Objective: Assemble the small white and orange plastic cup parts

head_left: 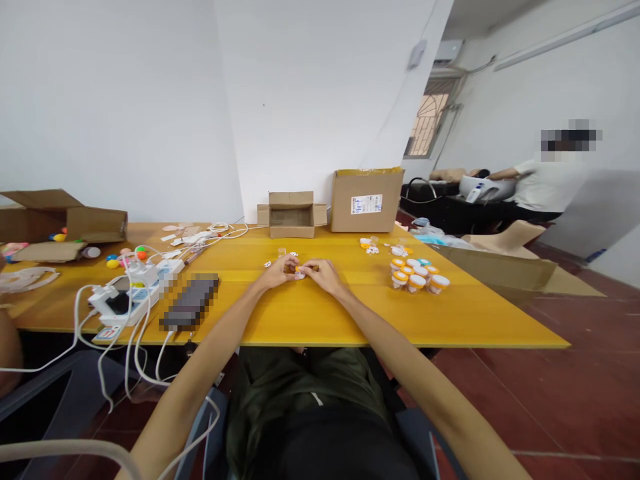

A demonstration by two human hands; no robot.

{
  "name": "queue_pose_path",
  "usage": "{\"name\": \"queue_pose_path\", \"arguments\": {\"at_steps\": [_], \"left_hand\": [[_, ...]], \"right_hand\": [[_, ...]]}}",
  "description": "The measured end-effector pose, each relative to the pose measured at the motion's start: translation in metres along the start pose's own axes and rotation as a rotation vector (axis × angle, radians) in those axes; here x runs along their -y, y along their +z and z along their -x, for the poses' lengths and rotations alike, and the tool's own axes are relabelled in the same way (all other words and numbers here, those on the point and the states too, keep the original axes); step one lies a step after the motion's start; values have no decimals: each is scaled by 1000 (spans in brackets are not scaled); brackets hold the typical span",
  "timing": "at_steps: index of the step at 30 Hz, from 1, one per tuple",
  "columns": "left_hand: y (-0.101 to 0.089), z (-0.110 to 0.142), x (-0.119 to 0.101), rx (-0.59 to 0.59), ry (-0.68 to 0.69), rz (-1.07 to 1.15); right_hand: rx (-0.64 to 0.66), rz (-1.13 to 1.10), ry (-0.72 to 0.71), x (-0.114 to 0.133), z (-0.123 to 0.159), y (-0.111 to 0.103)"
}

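- Head view showed the left hand (281, 270) and the right hand (323, 272) together at the middle of the yellow bench (320, 313), fingertips meeting around a small orange-capped piece (301, 270); it was too small to tell which hand gripped it.
- Small white bits (287, 254) lay just behind the hands.
- A cluster of small jars with orange lids (417, 273) stood to the right, well apart from the hands.
- An open small carton (291, 213) and a taller closed box (367, 199) stood at the far edge by the wall.
- White power strips with cables (133, 293) and a dark flat device (193, 301) lay to the left.
- Coloured balls (125, 257) lay beside another open carton (60, 223).
- Another person (545, 183) sat far right, away from the bench.
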State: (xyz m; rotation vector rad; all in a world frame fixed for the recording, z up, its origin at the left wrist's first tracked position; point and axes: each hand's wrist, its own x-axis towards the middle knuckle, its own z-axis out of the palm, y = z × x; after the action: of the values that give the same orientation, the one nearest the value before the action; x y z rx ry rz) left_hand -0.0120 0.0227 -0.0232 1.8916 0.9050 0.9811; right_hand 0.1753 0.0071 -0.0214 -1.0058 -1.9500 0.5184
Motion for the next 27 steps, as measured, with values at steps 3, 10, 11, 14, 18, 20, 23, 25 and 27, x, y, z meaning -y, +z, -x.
{"name": "queue_pose_path", "arguments": {"at_steps": [3, 10, 11, 14, 18, 20, 23, 25, 27], "left_hand": [[0, 0, 0, -1, -5, -6], [0, -1, 2, 16, -19, 32], [0, -1, 3, 18, -20, 35], [-1, -1, 3, 17, -20, 40], [-1, -1, 3, 10, -14, 46], [-1, -1, 4, 9, -15, 47], [-2, -2, 5, 6, -13, 38], [-2, -2, 6, 9, -11, 27], [-2, -2, 6, 14, -11, 16]], "right_hand": [[8, 50, -17, 3, 2, -2], [37, 93, -74, 3, 3, -2], [37, 101, -76, 2, 3, -2], [42, 135, -78, 2, 3, -1], [57, 190, -91, 2, 4, -2], [57, 209, -96, 2, 4, -2], [50, 223, -102, 2, 5, -2], [45, 229, -105, 1, 5, -1], [44, 236, -108, 1, 5, -1]]}}
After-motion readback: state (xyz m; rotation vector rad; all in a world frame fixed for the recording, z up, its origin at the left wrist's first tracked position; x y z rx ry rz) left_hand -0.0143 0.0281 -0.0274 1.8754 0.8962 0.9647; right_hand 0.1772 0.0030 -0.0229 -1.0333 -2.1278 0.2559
